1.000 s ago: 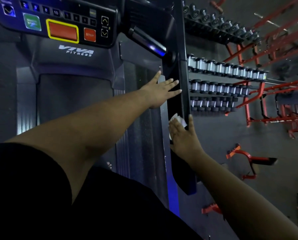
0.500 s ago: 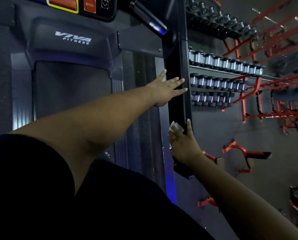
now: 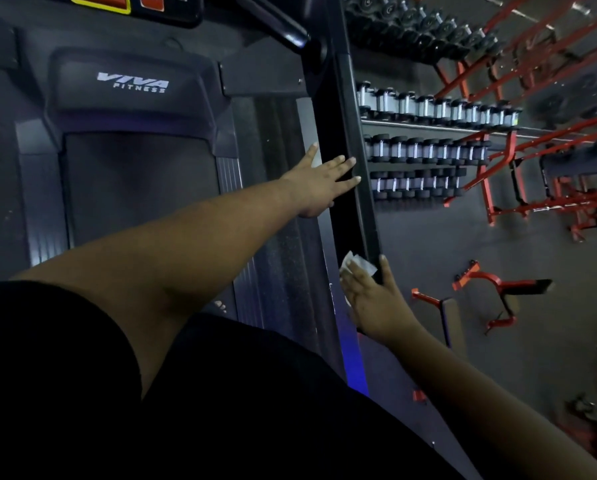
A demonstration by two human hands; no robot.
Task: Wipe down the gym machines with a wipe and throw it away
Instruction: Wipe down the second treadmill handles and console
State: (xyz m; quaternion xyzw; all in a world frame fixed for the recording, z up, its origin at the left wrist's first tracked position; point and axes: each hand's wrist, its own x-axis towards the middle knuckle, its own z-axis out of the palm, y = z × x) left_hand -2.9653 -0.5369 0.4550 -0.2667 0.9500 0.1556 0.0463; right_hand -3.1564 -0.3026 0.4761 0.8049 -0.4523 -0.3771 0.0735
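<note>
The white wipe (image 3: pixel 357 265) sits under the right hand (image 3: pixel 373 299), which presses it against the near stretch of the treadmill's black handrail (image 3: pixel 350 188); over the last second hand and wipe have slid nearer along the rail. The left hand (image 3: pixel 319 185) has stayed flat and released on the far part of the rail, fingers straight, steadying it. This rail looks nearly wiped; the dumbbell rack (image 3: pixel 428 147) stands to the right.
</note>
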